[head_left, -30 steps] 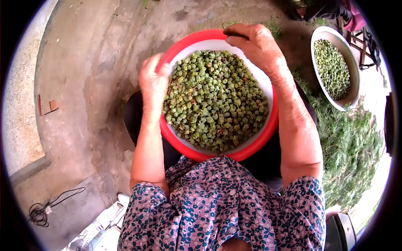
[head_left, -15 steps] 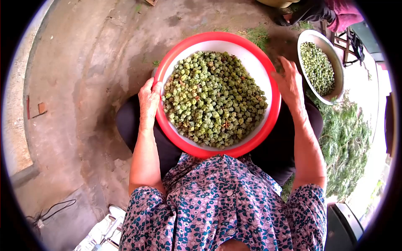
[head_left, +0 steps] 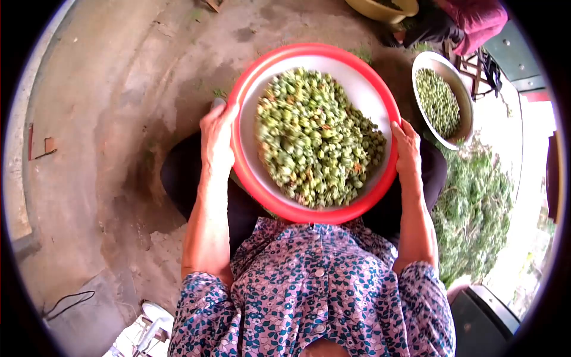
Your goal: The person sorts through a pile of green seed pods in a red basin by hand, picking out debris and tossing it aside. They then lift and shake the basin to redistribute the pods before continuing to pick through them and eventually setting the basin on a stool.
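While the concrete floor (head_left: 148,65) fills most of my view, the patterned shirt (head_left: 315,285) of the person I follow takes up its lower part. Above the lap I see the red-rimmed basin (head_left: 327,215), holding a broad heap of small green pods (head_left: 315,143). They lie unevenly, leaving a wide stretch of pale wall bare at the upper right. Feathery green branches (head_left: 476,214) spread on the person's right.

Beyond them stands a metal basin (head_left: 465,104) with similar green pieces inside. Another person in pink (head_left: 479,21) is close to it, partly out of frame, and a yellow basin (head_left: 380,12) sits at the far edge.

Both hands are closed on opposite sides of the red-rimmed basin: the left hand (head_left: 217,140) grips its left rim, the right hand (head_left: 408,149) its right. I judge the work to be partway along: the pods are collected in the basin, but reddish-brown bits (head_left: 326,127) remain mixed among them and the heap is not level. How much is left overall, I cannot tell.
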`<state>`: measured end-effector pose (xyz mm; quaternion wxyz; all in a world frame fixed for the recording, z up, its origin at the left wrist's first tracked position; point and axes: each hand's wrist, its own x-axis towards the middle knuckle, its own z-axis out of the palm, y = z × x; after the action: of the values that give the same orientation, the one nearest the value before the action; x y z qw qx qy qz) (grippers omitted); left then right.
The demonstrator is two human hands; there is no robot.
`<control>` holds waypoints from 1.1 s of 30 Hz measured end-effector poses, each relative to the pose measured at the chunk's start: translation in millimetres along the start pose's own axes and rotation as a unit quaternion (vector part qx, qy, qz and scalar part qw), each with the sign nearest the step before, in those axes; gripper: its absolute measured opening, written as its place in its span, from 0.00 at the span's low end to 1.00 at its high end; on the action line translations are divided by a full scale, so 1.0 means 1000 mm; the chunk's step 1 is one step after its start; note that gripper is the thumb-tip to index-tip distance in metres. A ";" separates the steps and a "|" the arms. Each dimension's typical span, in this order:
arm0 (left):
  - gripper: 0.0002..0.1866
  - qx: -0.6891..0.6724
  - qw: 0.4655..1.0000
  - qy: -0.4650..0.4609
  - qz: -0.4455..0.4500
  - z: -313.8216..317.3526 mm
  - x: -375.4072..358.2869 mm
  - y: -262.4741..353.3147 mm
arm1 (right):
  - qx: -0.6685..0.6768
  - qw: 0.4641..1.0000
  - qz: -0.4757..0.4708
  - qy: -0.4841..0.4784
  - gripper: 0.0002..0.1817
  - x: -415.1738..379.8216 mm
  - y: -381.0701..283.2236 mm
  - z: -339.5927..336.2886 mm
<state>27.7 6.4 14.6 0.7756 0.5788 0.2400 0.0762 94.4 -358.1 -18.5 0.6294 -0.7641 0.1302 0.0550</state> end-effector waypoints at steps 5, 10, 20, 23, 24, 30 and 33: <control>0.17 -0.007 0.992 0.124 -0.014 -0.027 -0.012 -0.041 | 0.052 0.998 -0.003 -0.032 0.17 -0.012 -0.007 0.006; 0.17 -0.078 0.981 0.179 0.007 -0.024 -0.037 -0.031 | 0.051 0.998 0.014 0.032 0.19 -0.031 -0.031 0.010; 0.15 -0.044 0.967 0.234 0.090 -0.020 -0.060 -0.001 | 0.090 0.993 -0.071 0.006 0.21 -0.043 -0.069 0.015; 0.13 -0.051 0.976 0.211 0.029 -0.029 -0.065 -0.007 | 0.092 0.996 -0.010 -0.020 0.21 -0.051 -0.064 0.016; 0.13 -0.050 0.976 0.210 0.030 -0.029 -0.070 -0.007 | 0.080 0.997 -0.016 -0.013 0.20 -0.051 -0.057 0.016; 0.11 -0.099 0.951 0.213 0.203 -0.017 -0.091 0.009 | 0.230 0.963 -0.135 0.036 0.20 -0.062 -0.042 0.010; 0.15 -0.096 0.964 0.229 0.092 -0.033 -0.072 -0.016 | 0.151 0.987 -0.046 0.008 0.19 -0.042 -0.051 0.023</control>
<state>-53.1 0.8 13.3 0.7415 0.4885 0.3482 0.3005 69.1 -321.7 35.8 0.7385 -0.6657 0.1071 -0.0007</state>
